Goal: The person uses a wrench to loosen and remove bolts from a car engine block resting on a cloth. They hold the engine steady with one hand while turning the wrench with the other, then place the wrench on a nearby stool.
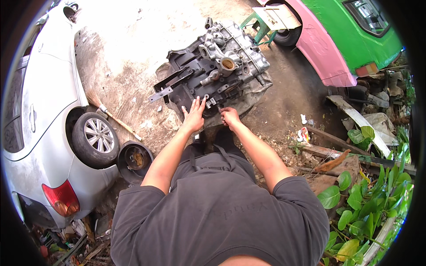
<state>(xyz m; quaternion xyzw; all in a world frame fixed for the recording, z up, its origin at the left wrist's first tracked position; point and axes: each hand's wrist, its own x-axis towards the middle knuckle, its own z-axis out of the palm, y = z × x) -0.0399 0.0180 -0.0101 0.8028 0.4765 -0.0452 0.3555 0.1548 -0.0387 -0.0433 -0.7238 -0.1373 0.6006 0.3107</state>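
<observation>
Engine (217,62) sits at the far centre on a grey sheet (249,103), likely for cleanliness; left hand (194,117) spreads at its near edge, perhaps steadying; right hand (230,116) curls, its grip unclear.

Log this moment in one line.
left hand: spread, at near edge of engine | right hand: curled, same edge, grip unclear | broom: on ground

Silver and black across the engine (217,66), silvery white on the left car (49,102), green and pink on the far-right vehicle (339,42).
</observation>
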